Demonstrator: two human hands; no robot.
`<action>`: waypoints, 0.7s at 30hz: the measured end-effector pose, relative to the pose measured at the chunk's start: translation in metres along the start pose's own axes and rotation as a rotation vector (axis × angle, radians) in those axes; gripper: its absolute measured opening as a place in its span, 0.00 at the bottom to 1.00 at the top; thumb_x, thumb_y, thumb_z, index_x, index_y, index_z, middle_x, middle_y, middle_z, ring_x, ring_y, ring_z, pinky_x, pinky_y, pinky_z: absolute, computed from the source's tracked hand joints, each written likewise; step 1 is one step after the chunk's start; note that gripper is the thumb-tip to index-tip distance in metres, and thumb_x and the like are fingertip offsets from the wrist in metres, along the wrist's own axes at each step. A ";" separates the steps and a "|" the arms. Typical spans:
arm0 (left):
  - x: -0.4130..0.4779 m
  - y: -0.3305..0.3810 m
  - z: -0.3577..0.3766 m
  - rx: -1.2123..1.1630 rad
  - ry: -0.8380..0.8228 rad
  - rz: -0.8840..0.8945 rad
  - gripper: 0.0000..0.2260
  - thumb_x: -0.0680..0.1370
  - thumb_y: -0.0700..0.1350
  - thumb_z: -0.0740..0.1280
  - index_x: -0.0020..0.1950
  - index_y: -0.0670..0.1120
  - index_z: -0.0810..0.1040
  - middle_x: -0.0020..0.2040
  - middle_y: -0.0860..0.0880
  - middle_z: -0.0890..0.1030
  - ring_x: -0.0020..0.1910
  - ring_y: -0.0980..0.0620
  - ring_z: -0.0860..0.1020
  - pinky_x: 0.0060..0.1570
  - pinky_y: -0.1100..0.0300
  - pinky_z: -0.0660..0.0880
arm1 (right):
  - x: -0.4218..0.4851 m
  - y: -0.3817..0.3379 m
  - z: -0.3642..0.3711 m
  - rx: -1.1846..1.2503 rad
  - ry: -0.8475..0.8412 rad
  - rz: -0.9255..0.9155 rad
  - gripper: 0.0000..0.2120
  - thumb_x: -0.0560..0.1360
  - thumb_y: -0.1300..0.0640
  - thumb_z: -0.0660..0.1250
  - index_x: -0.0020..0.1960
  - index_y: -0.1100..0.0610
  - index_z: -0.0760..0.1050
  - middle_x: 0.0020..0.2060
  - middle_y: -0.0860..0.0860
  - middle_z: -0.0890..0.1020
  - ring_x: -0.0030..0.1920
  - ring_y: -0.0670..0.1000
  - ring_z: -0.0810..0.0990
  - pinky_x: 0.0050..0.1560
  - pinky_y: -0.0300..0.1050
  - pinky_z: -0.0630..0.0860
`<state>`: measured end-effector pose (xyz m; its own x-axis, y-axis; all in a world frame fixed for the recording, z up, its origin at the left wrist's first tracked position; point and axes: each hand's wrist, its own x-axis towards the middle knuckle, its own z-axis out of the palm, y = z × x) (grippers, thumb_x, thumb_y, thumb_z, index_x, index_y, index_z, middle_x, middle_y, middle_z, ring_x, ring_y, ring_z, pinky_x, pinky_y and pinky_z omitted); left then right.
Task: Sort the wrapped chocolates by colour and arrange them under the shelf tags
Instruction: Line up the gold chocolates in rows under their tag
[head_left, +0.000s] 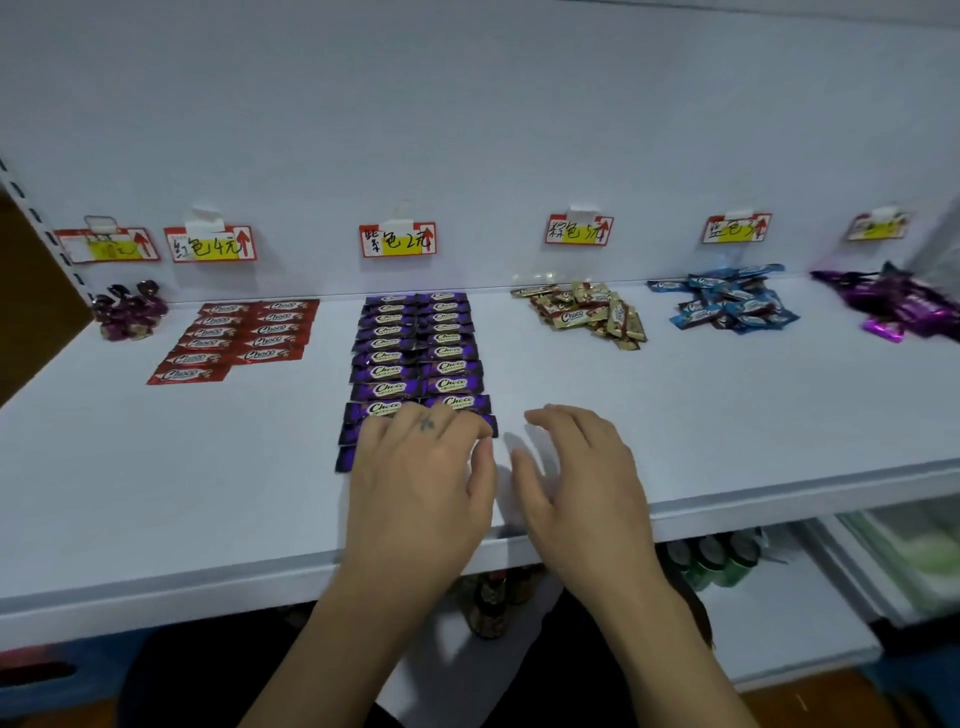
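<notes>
Purple chocolates (415, 353) lie in two neat columns under the purple tag (397, 240). My left hand (421, 483) rests flat over the nearest purple bars, covering them. Beside that column, my right hand (576, 467) hovers with relaxed fingers and holds nothing. Red chocolates (239, 335) lie in two rows under the red tag (210, 244). A loose heap of gold chocolates (587, 312) sits under its tag (577, 229). Blue chocolates (732, 304) are piled under the blue tag (735, 228).
The white shelf (727, 415) has a front edge near my wrists. Dark twisted sweets (130, 312) sit at far left and magenta wrappers (893, 306) at far right, each under a tag. Bottles (711, 561) stand on the lower shelf.
</notes>
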<state>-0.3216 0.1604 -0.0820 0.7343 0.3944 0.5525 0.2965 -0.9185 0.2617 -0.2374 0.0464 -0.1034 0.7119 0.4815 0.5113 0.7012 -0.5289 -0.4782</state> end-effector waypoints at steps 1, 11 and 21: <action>0.007 0.005 0.002 0.004 -0.013 0.011 0.09 0.76 0.50 0.60 0.44 0.51 0.80 0.40 0.55 0.79 0.42 0.50 0.75 0.44 0.55 0.64 | 0.005 0.004 -0.003 -0.016 0.030 -0.009 0.15 0.74 0.51 0.64 0.59 0.54 0.77 0.56 0.50 0.79 0.57 0.50 0.76 0.57 0.47 0.72; 0.088 0.063 0.048 0.063 -0.137 0.024 0.12 0.77 0.51 0.59 0.52 0.52 0.80 0.46 0.52 0.82 0.48 0.47 0.77 0.48 0.52 0.62 | 0.073 0.064 -0.028 -0.109 -0.016 -0.035 0.14 0.74 0.52 0.63 0.57 0.53 0.79 0.52 0.50 0.82 0.52 0.54 0.79 0.51 0.49 0.74; 0.203 0.084 0.122 0.185 -0.429 -0.266 0.19 0.79 0.53 0.58 0.69 0.49 0.67 0.67 0.46 0.70 0.65 0.43 0.68 0.60 0.47 0.66 | 0.211 0.135 -0.037 -0.413 -0.455 -0.151 0.20 0.79 0.47 0.57 0.70 0.51 0.66 0.64 0.52 0.72 0.63 0.54 0.69 0.58 0.50 0.67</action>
<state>-0.0732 0.1602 -0.0445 0.7911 0.6028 0.1034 0.5806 -0.7934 0.1830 0.0061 0.0505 -0.0334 0.6159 0.7727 0.1538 0.7865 -0.6144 -0.0629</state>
